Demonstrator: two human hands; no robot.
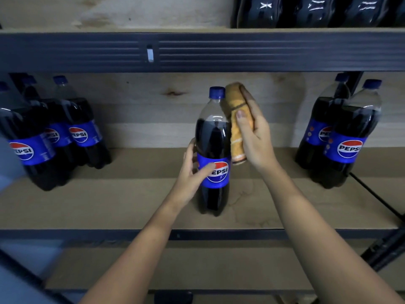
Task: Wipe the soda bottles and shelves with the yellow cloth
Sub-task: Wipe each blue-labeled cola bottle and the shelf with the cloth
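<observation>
Wooden shelf board (pixel 109 205) across the middle, dark metal rail along its front edge, pale plywood back panel (pixel 153 110) behind. Above, a thick dark shelf beam (pixel 219 51) spanning the full width, with the bases of more dark bottles (pixel 317 12) lined up on the upper shelf at top right. Below, another wooden shelf (pixel 197 266), partly hidden by both forearms.

Cluster of cola bottles at left (pixel 54 137), blue labels facing out, standing close together near the back. Pair of cola bottles at right (pixel 348 139), one just in front of the other, blue caps on. Thin black cable (pixel 377 198) running off from their base toward the right edge.

Single cola bottle (pixel 213 150) upright at the middle of the shelf board, well apart from both groups, blue cap on top, dark drink filling it to the shoulder.

Left hand (pixel 192 170) wrapped round the bottle's label band, thumb across the logo, fingers curling behind the left side. Right hand (pixel 254 137) raised beside the bottle's upper half, gripping a folded yellow cloth (pixel 237 123), thumb pressed over its front, fingers closed behind. Cloth held lengthwise against the bottle's right side, reaching from cap height down to the top of the label, a dark stripe across its upper part.
</observation>
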